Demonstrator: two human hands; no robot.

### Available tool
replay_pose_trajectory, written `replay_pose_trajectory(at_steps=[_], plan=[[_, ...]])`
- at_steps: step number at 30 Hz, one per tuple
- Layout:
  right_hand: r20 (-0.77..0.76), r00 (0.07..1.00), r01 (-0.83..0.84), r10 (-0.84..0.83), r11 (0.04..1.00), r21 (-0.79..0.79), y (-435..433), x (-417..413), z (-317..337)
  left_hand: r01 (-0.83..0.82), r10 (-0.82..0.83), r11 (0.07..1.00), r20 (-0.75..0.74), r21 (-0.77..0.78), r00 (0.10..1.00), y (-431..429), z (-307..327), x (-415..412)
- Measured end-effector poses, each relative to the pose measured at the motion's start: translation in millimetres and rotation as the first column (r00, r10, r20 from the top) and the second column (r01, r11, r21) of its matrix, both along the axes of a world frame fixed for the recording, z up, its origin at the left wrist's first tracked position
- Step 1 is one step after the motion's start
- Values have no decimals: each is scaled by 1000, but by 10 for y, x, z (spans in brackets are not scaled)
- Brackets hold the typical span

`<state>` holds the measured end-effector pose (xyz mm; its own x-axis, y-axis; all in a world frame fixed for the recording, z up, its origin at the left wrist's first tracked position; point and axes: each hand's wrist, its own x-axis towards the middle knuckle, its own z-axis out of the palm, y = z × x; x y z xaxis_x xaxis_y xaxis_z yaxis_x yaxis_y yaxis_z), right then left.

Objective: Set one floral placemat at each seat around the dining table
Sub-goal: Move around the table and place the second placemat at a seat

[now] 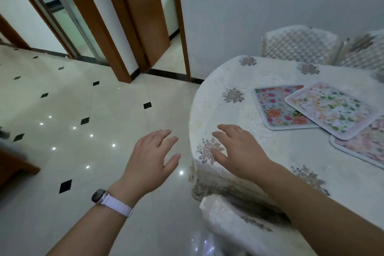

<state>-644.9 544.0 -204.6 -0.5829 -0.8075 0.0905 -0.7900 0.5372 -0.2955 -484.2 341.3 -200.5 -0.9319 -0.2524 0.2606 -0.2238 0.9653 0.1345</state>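
1. At the right of the frame, on the round dining table [291,147], a pale floral placemat [330,108] lies across a blue floral placemat [274,108] and a pink floral placemat [365,145], which the frame edge cuts off.
2. The right hand [236,147], fingers spread and holding nothing, is over the table's near rim; whether it touches is unclear.
3. The left hand [152,151], spread and empty, hangs over the tiled floor [104,100], with a wristwatch [98,195] on its wrist.
4. Quilted chair backs [299,41] stand at upper right, and a wooden door [145,16] at upper left.

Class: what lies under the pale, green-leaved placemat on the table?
The pale placemat overlaps a blue placemat and a pink placemat; their covered parts are hidden.
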Motion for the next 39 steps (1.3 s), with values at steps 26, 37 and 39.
replay_pose_trajectory(at_steps=[26,37,39], plan=[[4,847,531,-532,846,40,-1603,-716,-185,497,-496,866,-16,53,868,-2244,-184,-1914],[-42,756,654,-653,750,100,-2100,-703,-213,575,-574,814,-41,80,818,-2947,-210,-2225],[-48,749,662,-661,744,88,-2164,-784,-223,583,-582,808,-39,86,812,-3012,-214,-2332]])
